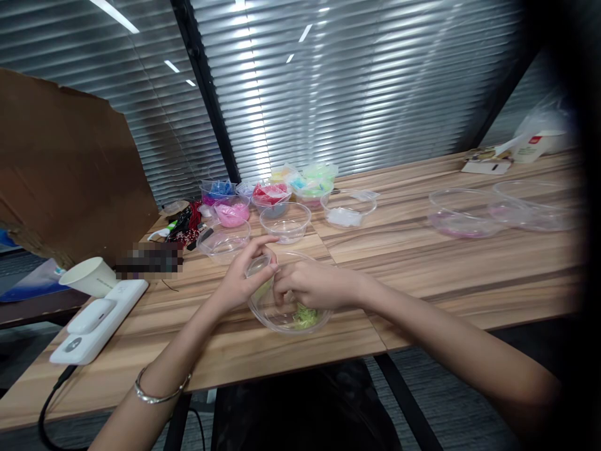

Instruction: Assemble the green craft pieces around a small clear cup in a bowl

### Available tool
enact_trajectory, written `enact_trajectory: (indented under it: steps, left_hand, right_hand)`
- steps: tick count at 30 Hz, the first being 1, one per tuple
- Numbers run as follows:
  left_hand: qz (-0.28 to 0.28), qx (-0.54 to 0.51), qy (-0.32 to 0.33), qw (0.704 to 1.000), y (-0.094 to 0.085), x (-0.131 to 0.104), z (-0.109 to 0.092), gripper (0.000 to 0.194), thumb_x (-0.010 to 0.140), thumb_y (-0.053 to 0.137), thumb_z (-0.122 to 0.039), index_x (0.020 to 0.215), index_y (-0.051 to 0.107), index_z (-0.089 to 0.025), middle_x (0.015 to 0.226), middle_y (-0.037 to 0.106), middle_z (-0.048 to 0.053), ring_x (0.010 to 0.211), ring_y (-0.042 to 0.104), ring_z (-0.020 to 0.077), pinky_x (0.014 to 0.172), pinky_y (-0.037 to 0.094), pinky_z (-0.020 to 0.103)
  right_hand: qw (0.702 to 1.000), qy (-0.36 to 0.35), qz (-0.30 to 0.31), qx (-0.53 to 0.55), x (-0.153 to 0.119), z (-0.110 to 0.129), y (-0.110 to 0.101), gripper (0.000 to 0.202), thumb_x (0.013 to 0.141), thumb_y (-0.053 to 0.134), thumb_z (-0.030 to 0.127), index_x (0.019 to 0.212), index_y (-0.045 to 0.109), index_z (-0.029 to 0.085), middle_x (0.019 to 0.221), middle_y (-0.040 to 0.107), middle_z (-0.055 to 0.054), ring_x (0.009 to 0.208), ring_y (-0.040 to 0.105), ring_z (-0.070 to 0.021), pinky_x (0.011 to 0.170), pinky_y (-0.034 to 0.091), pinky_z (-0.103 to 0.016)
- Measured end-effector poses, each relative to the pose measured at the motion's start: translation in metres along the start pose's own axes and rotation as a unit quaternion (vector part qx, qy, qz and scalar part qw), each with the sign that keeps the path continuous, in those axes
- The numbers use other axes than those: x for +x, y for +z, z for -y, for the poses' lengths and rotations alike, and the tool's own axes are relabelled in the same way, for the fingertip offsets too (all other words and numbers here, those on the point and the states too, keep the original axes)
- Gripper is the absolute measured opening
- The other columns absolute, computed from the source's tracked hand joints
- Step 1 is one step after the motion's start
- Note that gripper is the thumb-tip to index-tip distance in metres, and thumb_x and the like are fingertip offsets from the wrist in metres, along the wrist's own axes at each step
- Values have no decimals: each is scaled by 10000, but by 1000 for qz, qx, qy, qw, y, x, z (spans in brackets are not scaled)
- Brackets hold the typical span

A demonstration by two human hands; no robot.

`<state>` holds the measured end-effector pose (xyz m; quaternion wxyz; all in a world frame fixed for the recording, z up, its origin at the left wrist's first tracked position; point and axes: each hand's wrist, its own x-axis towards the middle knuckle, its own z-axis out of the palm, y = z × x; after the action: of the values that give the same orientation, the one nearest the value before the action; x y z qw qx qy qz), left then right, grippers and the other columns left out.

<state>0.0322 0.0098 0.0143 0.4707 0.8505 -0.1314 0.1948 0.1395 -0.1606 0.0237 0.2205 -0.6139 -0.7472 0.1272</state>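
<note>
A wide clear plastic bowl [277, 326] sits on the table in front of me, with a small heap of yellow-green bits [306, 316] at its near right side. My left hand [246, 275] is curled round a small clear round container [257, 267], held over the bowl's left rim. My right hand [305, 283] reaches down into the bowl from the right. Its fingers are bent and close together, pointing downward beside the container; what they pinch, if anything, is hidden.
Behind stand several clear bowls, including one with pink material [233, 215] and one with a white packet [345, 217]. More bowls [462, 216] stand right. At left are a white power strip [101, 322], a paper cup [89, 277] and a cardboard sheet [70, 163].
</note>
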Motion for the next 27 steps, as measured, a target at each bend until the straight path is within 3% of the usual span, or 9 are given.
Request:
enact_trajectory:
  steps: [6,11,14,17,19,22,27]
  left_hand:
    - [-3,12,-4,1000,-1,1,-1,426,918,585,-309,1303,457,-179,890,574,30,878,568,163,890,435,324]
    - [12,27,4,1000,0,0,0,437,916,584,-306,1317,450,-192,908,580,34,883,563,167,904,427,338]
    - [34,29,-8,999,2,-1,3,446,919,577,-318,1326,441,-196,915,580,42,880,565,175,889,435,349]
    - [58,14,-21,998,3,-1,6,459,918,578,-336,1328,433,-191,911,582,46,878,567,179,866,448,347]
    - [73,7,-21,997,4,0,7,464,919,576,-336,1333,423,-191,912,587,44,873,568,175,865,448,346]
    - [84,-1,-5,996,5,0,9,458,919,579,-317,1332,424,-195,920,592,41,882,573,169,889,440,347]
    - [92,-25,6,995,8,1,9,442,917,587,-288,1320,430,-195,925,581,35,898,572,153,898,444,326]
  right_hand:
    - [990,59,45,-122,0,4,1,228,787,495,138,655,681,138,632,642,-53,540,442,-114,541,239,-272]
    - [976,74,55,-199,-3,12,1,232,768,510,200,646,697,136,596,637,-69,469,334,-114,504,172,-290]
    - [986,55,95,-125,-5,15,-1,230,752,503,165,723,731,156,629,656,-48,492,394,-111,498,218,-266]
    - [988,17,154,-10,-7,15,-6,410,726,492,70,1025,743,195,811,716,-23,637,535,-109,568,328,-220]
    - [980,1,193,42,-8,13,-9,461,779,478,65,1167,695,186,953,725,-36,746,586,-113,645,383,-208]
    - [964,-14,253,83,-8,9,-13,376,873,509,142,1217,659,130,1042,706,-76,822,605,-121,708,420,-203]
    - [944,-17,305,121,-7,1,-17,323,859,601,142,1178,640,108,968,676,-53,821,600,-97,704,431,-167]
